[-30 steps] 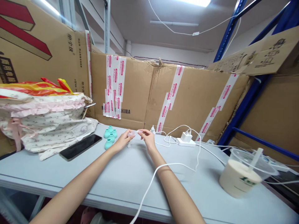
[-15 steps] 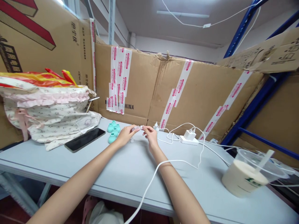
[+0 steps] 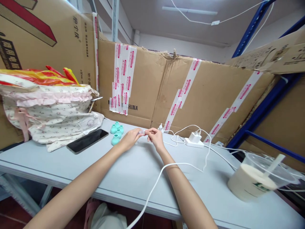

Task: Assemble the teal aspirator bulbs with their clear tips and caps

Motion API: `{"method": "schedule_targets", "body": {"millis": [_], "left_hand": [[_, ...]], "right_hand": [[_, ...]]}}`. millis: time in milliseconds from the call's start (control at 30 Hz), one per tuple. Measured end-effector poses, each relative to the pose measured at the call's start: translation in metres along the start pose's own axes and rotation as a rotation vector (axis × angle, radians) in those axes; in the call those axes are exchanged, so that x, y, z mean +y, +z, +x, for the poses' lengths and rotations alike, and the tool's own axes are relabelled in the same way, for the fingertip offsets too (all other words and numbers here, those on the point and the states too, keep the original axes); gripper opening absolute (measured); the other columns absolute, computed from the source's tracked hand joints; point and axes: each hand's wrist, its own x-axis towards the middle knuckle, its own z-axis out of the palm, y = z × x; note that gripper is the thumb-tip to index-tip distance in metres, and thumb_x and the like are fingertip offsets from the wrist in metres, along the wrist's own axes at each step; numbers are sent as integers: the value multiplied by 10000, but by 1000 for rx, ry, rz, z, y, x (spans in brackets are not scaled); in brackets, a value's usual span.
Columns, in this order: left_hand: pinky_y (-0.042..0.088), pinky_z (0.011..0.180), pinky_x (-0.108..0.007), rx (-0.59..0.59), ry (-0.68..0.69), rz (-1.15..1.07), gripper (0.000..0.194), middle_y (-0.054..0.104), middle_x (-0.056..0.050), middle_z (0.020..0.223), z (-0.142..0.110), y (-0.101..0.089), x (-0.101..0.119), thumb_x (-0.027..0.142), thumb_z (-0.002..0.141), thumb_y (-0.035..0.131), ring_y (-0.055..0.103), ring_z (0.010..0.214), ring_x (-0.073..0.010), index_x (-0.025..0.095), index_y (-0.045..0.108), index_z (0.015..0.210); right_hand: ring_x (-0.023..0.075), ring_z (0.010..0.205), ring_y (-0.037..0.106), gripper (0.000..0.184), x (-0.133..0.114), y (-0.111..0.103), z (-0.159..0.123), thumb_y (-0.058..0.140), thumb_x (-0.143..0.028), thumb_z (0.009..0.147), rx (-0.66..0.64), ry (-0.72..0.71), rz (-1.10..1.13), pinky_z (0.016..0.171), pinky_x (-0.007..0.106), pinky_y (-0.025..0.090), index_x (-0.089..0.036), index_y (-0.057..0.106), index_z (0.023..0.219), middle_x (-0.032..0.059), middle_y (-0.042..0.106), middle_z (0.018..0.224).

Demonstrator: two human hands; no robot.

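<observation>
Over the grey table (image 3: 133,178), my left hand (image 3: 130,139) and my right hand (image 3: 155,138) meet at the fingertips. Between them is a small translucent whitish piece (image 3: 142,132), too small and covered to name. My left fingers are closed on its left side, while my right thumb and fingertips pinch its right end. Another small pale bit (image 3: 136,142) shows just below my left hand, partly hidden. Left of that hand stand several small turquoise vase-shaped pots (image 3: 115,139). Behind my right hand is a small white bottle with a pointed tip (image 3: 160,128).
A black phone (image 3: 87,141) lies by a floral cloth bag (image 3: 59,117) at left. A white charger on a power strip (image 3: 194,142) stands at right, its cable (image 3: 162,173) looping over my right forearm. A drink cup (image 3: 252,183) is far right; taped cardboard (image 3: 147,86) walls the back.
My hands have drawn together, and my right fingertips have closed in on the translucent piece. The camera view has tilted down and shifted a little.
</observation>
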Motion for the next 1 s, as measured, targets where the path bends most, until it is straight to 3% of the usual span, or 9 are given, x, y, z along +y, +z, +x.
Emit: {"method": "schedule_targets", "body": {"millis": [400,633,800,900,1000], "left_hand": [[432,739,-319,-54,92,139,230,589,-79,937,-3,1,8,311,901,346,561,871,-207,160,511,952],[423,708,-314,-128,172,194,196,565,-62,831,-9,10,4,283,900,348,546,795,-196,167,498,851],[428,750,-313,0,82,51,246,583,-70,908,-5,8,8,320,909,330,551,855,-189,164,518,934],[425,798,-324,88,81,27,258,588,-78,945,-1,6,6,308,907,335,547,897,-190,155,534,970],[422,823,-345,96,100,89,268,587,-95,963,0,4,1,282,906,327,541,925,-201,137,535,993]], "right_hand": [[44,337,395,309,-6,-16,1,707,-384,601,-192,-84,-159,350,173,293,-150,513,545,-33,524,446],[68,365,469,302,-7,-26,-2,653,-387,675,-345,-106,-383,388,177,363,-145,522,550,-25,515,441],[90,436,533,269,-16,-16,-3,628,-406,693,-238,-147,-301,412,193,435,-155,533,677,-19,550,541],[101,521,575,291,-17,-5,-5,620,-416,693,-197,-162,-304,364,164,408,-184,527,841,-10,587,689],[94,539,570,332,-13,2,-7,624,-411,683,-168,-144,-312,335,147,386,-206,507,918,-12,586,764]]}}
